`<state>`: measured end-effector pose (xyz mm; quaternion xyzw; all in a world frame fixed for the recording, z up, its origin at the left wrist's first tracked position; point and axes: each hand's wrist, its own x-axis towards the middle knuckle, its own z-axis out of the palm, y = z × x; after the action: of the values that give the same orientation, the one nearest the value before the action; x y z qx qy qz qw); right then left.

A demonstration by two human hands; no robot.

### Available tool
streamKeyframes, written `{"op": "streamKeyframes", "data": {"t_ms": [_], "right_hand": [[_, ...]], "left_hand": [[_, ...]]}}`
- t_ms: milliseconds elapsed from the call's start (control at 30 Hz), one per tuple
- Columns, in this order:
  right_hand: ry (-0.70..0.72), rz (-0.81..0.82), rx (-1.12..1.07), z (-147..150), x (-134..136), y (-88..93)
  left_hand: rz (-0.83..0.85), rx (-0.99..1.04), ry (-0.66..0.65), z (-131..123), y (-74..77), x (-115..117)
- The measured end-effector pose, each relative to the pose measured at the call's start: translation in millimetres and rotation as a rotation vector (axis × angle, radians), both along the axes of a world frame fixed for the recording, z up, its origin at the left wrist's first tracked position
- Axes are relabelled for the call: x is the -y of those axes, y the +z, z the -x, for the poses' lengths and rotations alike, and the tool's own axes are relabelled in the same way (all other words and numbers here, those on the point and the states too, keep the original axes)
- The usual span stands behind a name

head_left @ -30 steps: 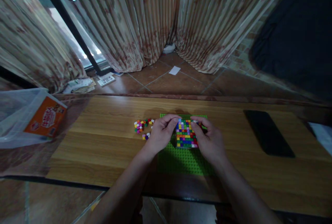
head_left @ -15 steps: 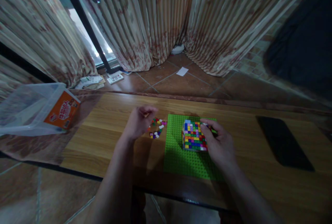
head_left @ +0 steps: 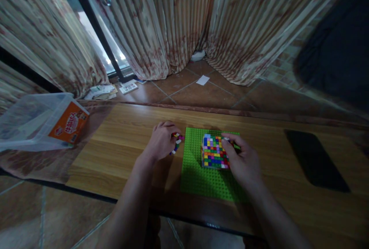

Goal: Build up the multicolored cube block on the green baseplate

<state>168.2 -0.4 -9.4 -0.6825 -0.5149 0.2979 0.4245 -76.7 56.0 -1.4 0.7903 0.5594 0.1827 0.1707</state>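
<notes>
A block built of many small coloured toy bricks (head_left: pixel 212 152) stands on a green studded baseplate (head_left: pixel 191 180). My right hand (head_left: pixel 245 158) grips its right side, thumb on the near face and fingers round the back, covering that end. Left of the plate, my left hand (head_left: pixel 163 140) is palm down over a small pile of loose bricks (head_left: pixel 178 142) in white, red, purple and other colours. Its fingers bend down at the pile; the fingertips are hidden, so I cannot see whether a brick is between them.
The wooden table (head_left: pixel 109 145) carries a flat black object (head_left: pixel 317 160) at the right. To the left is a clear plastic bin (head_left: pixel 34 122) with an orange label. Striped curtains (head_left: pixel 173 30) hang beyond, with papers (head_left: pixel 100 91) on the floor.
My left hand has come down and to the right, from above and left of the loose bricks onto them, covering part of the pile. My right hand keeps its grip on the block.
</notes>
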Motion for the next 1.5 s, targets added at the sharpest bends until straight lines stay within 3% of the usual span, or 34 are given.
{"op": "streamKeyframes", "data": {"t_ms": [167, 333, 633, 933, 1300, 1500], "right_hand": [[0.005, -0.009, -0.01, 0, 0, 0.4], [0.004, -0.006, -0.008, 1, 0, 1.8], [0.026, -0.025, 0.0, 1, -1, 2.0], [0.036, -0.043, 0.006, 2, -1, 3.2], [0.046, -0.064, -0.022, 2, -2, 4.5], [0.053, -0.083, -0.006, 2, -1, 5.0]], "left_hand": [[-0.01, -0.024, 0.022, 1, -5.4, -1], [-0.045, 0.016, 0.032, -1, -1.0, 0], [-0.116, 0.535, 0.01, -16, 1.9, 9], [0.023, 0.903, 0.114, -48, 3.2, 21], [0.036, 0.946, 0.138, -60, -3.4, 28], [-0.02, 0.854, 0.142, -65, 0.3, 32]]}}
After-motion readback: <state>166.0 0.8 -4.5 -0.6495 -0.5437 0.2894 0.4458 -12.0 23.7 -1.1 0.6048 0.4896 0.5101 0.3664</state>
